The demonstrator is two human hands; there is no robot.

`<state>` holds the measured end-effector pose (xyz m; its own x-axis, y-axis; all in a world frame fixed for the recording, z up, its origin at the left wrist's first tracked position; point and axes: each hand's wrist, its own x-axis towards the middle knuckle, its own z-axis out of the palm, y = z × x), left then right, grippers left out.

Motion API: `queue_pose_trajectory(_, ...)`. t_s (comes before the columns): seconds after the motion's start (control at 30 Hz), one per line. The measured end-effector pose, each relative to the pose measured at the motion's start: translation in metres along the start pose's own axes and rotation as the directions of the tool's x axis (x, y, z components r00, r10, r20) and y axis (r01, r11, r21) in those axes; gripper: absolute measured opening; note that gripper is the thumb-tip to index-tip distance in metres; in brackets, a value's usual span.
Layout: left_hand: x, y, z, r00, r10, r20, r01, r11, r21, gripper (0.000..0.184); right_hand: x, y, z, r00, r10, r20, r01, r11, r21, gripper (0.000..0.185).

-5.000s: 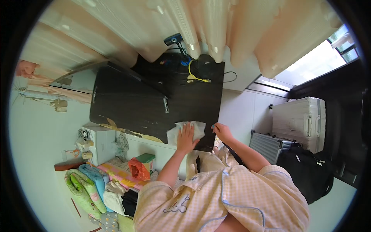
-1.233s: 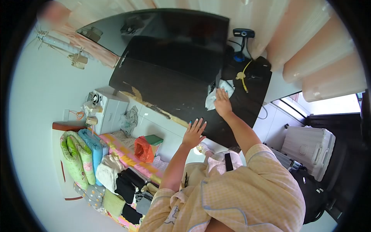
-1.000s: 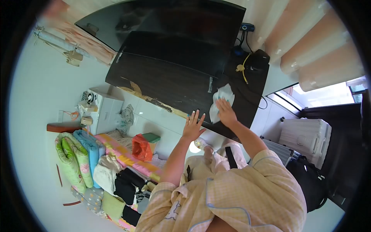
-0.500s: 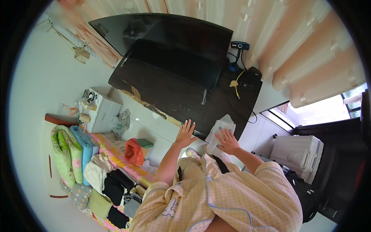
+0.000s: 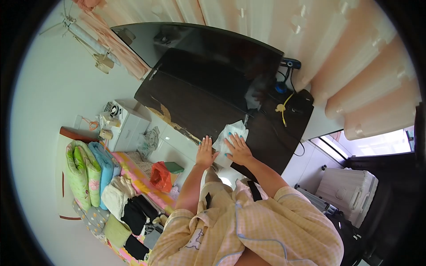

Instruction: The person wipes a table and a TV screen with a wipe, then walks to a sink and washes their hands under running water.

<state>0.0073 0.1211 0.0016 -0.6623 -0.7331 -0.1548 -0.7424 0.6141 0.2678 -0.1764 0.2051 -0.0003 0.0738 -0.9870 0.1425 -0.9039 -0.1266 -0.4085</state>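
My right hand (image 5: 239, 150) lies flat with fingers spread on a white cloth (image 5: 225, 141) at the front edge of the dark tabletop (image 5: 191, 111). Close on its left, my left hand (image 5: 206, 153) rests with fingers stretched out at the table's chipped front edge, and nothing shows in it. The cloth's left side comes near that hand's thumb. Behind both hands a large curved black monitor (image 5: 199, 62) stands on the table, its metal foot (image 5: 246, 119) just beyond the cloth.
A webcam (image 5: 290, 63), a yellow cable (image 5: 286, 111) and a black box (image 5: 305, 97) are at the table's right rear. Suitcases (image 5: 346, 190) and a black bag stand at the right. Left are a white cabinet (image 5: 128, 131), a red bag (image 5: 160, 176) and folded quilts (image 5: 82, 173).
My right hand and the cloth have moved left along the table's front, closer to my left hand, which stays at the edge. Earlier the cloth was farther back, near the monitor foot.
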Motion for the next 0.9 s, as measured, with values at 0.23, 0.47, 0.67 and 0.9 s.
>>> queue_pose_trajectory(0.23,0.051,-0.088,-0.032,0.996,-0.053,-0.067,0.054,0.998,0.011,0.073,0.066,-0.005,0.008,0.959,0.283,0.007,-0.28,0.951,-0.133,0.062)
queue_pose_trajectory(0.47,0.088,-0.179,-0.07,0.996,-0.044,-0.074,0.046,0.999,0.025,0.076,0.087,-0.006,0.02,0.868,0.496,0.004,-0.473,0.83,-0.295,0.061)
queue_pose_trajectory(0.67,0.112,-0.246,-0.085,0.994,-0.065,-0.089,0.071,0.995,0.069,0.08,0.122,0.0,0.031,0.771,0.632,-0.081,-0.615,0.704,-0.356,0.063)
queue_pose_trajectory(0.9,0.112,-0.257,-0.077,0.996,0.027,-0.083,-0.023,0.999,0.043,0.079,0.199,0.018,0.056,0.711,0.654,-0.258,-0.703,0.64,-0.311,0.046)
